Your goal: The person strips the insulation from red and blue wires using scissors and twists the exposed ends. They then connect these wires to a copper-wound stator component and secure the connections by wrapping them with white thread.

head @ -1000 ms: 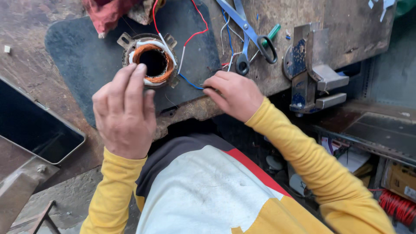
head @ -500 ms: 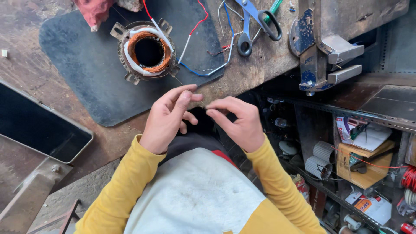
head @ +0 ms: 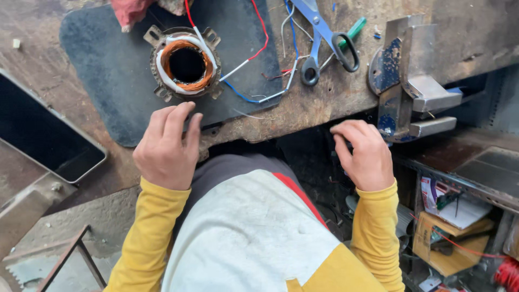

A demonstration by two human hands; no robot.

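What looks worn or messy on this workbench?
The wooden benchtop has a ragged, chipped front edge near the left hand. The blue vise has lost much paint. Loose wires sprawl from the copper-wound coil toward the scissors.

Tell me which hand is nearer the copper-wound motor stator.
Left. The left hand rests on the dark mat just below the stator; the right hand sits far off to its right, at the bench edge.

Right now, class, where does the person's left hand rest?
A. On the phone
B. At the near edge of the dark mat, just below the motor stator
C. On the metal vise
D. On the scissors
B: the left hand lies on the dark mat edge, just below the copper-wound stator.
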